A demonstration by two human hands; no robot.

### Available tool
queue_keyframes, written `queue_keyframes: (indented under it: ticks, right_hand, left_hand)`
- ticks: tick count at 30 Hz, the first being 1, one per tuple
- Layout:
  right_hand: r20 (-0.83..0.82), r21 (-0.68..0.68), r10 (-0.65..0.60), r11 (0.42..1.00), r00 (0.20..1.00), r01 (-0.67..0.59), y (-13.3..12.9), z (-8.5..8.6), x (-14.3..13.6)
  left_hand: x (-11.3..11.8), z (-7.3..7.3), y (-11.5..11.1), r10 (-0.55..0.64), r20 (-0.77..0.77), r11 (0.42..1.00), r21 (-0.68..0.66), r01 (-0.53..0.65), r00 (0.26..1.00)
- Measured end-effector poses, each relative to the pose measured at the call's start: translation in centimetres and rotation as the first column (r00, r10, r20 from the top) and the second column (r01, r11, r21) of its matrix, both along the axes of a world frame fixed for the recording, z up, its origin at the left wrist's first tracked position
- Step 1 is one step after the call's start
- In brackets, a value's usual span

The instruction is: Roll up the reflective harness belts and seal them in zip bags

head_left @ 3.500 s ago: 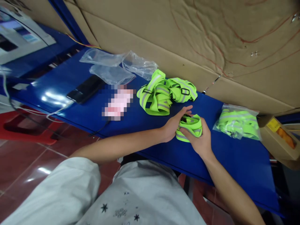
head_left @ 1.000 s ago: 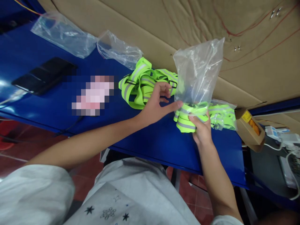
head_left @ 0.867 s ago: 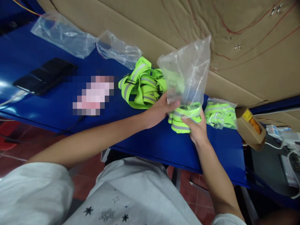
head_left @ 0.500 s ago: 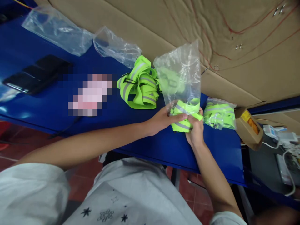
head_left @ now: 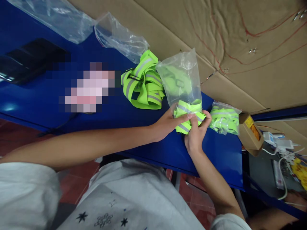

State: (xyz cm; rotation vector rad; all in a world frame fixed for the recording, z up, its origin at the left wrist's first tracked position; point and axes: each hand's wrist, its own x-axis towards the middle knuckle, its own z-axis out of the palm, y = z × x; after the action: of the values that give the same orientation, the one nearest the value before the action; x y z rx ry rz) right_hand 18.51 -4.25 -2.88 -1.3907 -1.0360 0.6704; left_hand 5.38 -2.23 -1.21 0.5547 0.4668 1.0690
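- Since the frame from half a second ago, the right hand (head_left: 195, 134) has curled its forefinger further round the side of the folded bundle of lime-green webbing with a grey stripe (head_left: 184, 108); the clear plastic bag with a loose, upstanding end (head_left: 193, 67) has dipped a little, and the whole view has shifted.
- The bundle is between both hands over the glossy blue table (head_left: 223, 156), its upper part showing through the bag; whether it rests on the tabletop I cannot tell.
- The left hand (head_left: 165, 124) has its thumb pressed across the front of the bundle, with its other fingers mostly hidden behind, so it looks clamped on webbing and plastic together.
- The right hand's thumb and bent forefinger are closed on the bundle's near right side.
- Done, by the look of it: one flat clear packet filled with the same lime webbing (head_left: 224, 119) lies to the right, near a small brown cardboard box (head_left: 250, 131).
- Half done: the held bundle seems only partly inside its bag, most of which is unfilled; the exact line of the mouth is hard to make out.
- Left over: a loose lime heap with a black buckle (head_left: 146, 83), a second loose heap seen through the held bag (head_left: 177, 81), and two flat unfilled plastic bags (head_left: 121, 36) at the back.
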Motion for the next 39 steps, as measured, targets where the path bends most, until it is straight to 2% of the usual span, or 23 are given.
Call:
queue_keyframes:
  ticks: [8, 11, 15, 19, 21, 26, 30, 34, 36, 39]
  right_hand:
    - [-0.046, 0.037, 0.004, 0.999, 0.999, -0.003, -0.2, 0.2, -0.4]
    - [-0.044, 0.072, -0.019, 0.997, 0.999, 0.022, -0.1, 0.6, -0.7]
    - [-0.112, 0.008, -0.01, 1.0, 0.994, 0.011, 0.0, 1.1, -1.0]
    - [-0.181, -0.027, 0.041, 0.999, 0.983, -0.047, -0.5, 1.2, -1.3]
    - [-0.159, -0.023, 0.05, 0.998, 0.986, -0.054, -0.8, 1.0, -1.4]
    - [0.042, -0.011, 0.092, 0.996, 0.995, -0.092, -1.0, 1.1, -1.2]
    - [-0.086, -0.044, 0.051, 0.998, 0.995, -0.054, -0.2, 1.5, -0.8]
    - [-0.198, -0.024, 0.015, 1.0, 0.98, -0.02, 0.4, 1.6, -0.3]
    - [-0.122, -0.007, 0.029, 1.0, 0.992, -0.03, 0.5, 1.5, -0.1]
    - [0.134, 0.068, 0.032, 0.997, 0.99, -0.042, 0.9, 1.2, -0.1]
  left_hand:
    - [-0.4, 1.1, 0.3, -0.01, 0.046, 0.999, -0.039, 0.012, 0.999]
    - [-0.4, 0.9, 0.1, 0.012, 0.0, 1.0, -0.029, -0.012, 1.0]
    - [-0.2, 0.3, 0.0, -0.017, -0.054, 1.0, -0.011, 0.016, 0.998]
    - [-0.3, 0.4, 0.4, -0.024, -0.013, 0.997, -0.069, 0.023, 1.0]
    - [-0.5, 0.6, 0.8, -0.019, 0.027, 0.995, -0.101, 0.022, 0.999]
    - [-0.8, 0.6, 1.1, -0.029, 0.06, 0.994, -0.104, 0.035, 0.998]
    - [-0.6, 0.1, 1.0, -0.089, 0.023, 0.995, -0.043, 0.09, 0.996]
    - [-0.6, -0.1, 1.2, -0.097, 0.017, 0.995, -0.009, 0.098, 0.995]
    - [-0.8, 0.0, 1.5, -0.097, 0.042, 0.994, -0.041, 0.099, 0.994]
    - [-1.0, 0.1, 1.7, -0.076, 0.047, 0.993, -0.091, 0.08, 0.996]
